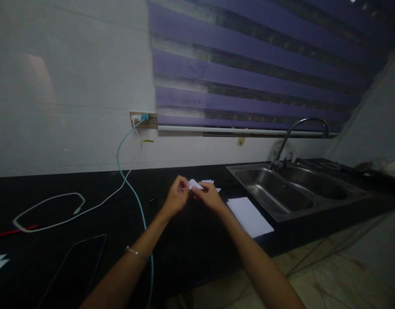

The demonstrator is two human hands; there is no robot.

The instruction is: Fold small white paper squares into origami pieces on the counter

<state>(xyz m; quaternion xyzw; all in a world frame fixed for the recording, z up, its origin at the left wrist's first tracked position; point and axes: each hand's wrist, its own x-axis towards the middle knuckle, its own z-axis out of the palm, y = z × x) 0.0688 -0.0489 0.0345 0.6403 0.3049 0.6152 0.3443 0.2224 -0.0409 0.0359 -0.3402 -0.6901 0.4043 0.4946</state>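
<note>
Between my two hands is a small piece of folded white paper, held a little above the black counter. My left hand pinches its left edge, fingers closed. From the other side my right hand grips it between thumb and fingers. Just behind my right hand, more folded white paper shows in part. A stack of white paper sheets lies flat to the right of my right forearm.
A double steel sink with a tall faucet is at the right. A teal cable and a white cable run from the wall outlet across the black counter. A dark tablet-like slab lies front left.
</note>
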